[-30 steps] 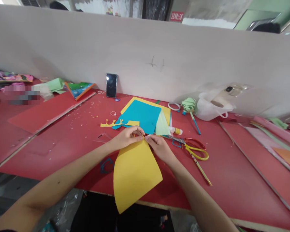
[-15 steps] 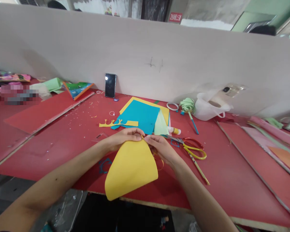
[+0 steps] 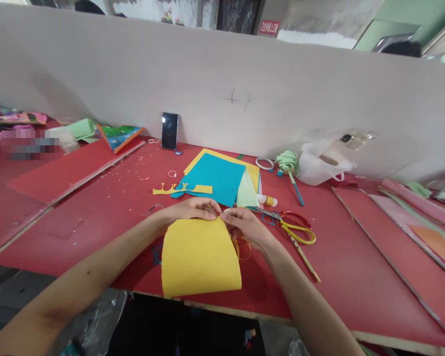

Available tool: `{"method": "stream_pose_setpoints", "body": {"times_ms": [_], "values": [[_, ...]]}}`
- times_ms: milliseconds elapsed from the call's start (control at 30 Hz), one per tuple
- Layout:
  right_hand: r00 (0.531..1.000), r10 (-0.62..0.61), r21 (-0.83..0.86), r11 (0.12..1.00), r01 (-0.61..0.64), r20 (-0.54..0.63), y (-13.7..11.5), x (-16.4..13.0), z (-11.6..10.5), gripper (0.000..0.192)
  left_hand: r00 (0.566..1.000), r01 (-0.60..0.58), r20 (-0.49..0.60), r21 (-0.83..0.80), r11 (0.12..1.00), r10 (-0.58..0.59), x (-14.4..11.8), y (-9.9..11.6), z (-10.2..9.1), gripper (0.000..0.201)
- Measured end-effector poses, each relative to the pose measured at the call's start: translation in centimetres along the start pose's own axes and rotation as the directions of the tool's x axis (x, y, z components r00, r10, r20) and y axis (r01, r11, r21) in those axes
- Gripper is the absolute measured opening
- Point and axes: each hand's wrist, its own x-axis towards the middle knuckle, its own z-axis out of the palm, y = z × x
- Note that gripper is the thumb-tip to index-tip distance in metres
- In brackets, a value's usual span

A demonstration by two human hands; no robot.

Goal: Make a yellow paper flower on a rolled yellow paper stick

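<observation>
A sheet of yellow paper (image 3: 202, 257) hangs curved toward me from its upper edge, over the front of the table. My left hand (image 3: 197, 209) is closed on that edge, thumb in front and fingers behind. Close beside it, my right hand (image 3: 243, 222) pinches the paper's upper right corner; its lower fingers are curled and partly hidden. A thin orange-yellow loop or strip (image 3: 245, 249) shows below my right hand, and I cannot tell what it is attached to. Scissors (image 3: 296, 227) with red and yellow handles lie just right of my right hand, near a pencil (image 3: 304, 259).
Blue paper (image 3: 215, 173), a cut yellow strip (image 3: 183, 189) and a glue stick (image 3: 267, 200) lie beyond my hands. A phone (image 3: 169, 131) leans on the white partition (image 3: 133, 74). At right stand a white plastic bag (image 3: 315, 170) and a green paper flower (image 3: 287, 162).
The yellow paper has turned and spread wider at its upper left, its lower edge now more level. My fingertips have shifted slightly along the top edge.
</observation>
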Motion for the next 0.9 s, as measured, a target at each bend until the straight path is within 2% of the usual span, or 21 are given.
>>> {"method": "stream_pose_setpoints", "body": {"times_ms": [200,367,567,667,767,900], "values": [[0.999,-0.033,-0.108,0.994,0.032,-0.012,0.0,0.0,0.1,0.038,1.0,0.011,0.017,0.037,0.999,-0.011,0.3,-0.2,-0.4,0.033],[1.0,-0.025,-0.077,0.997,0.024,-0.013,-0.3,-0.2,0.0,0.035,0.999,-0.021,-0.023,0.125,0.992,0.024,0.1,-0.4,-0.5,0.028],[0.999,-0.046,-0.059,0.997,0.047,0.023,-0.6,-0.5,0.0,0.034,0.997,0.059,-0.05,0.061,0.996,-0.056,-0.2,-0.2,0.1,0.038],[0.996,-0.084,-0.115,0.99,0.087,0.033,-0.4,-0.4,0.1,0.035,0.998,0.049,-0.045,0.142,0.989,-0.043,-0.3,0.0,0.2,0.041],[0.992,-0.126,-0.162,0.979,0.124,-0.004,-0.1,-0.1,0.2,0.034,0.999,0.046,-0.013,0.279,0.959,-0.044,-0.2,0.1,0.4,0.043],[0.991,-0.112,-0.146,0.984,0.102,-0.067,0.0,0.2,0.4,0.037,1.0,-0.003,-0.015,0.384,0.923,0.01,0.0,0.0,0.5,0.039]]}}
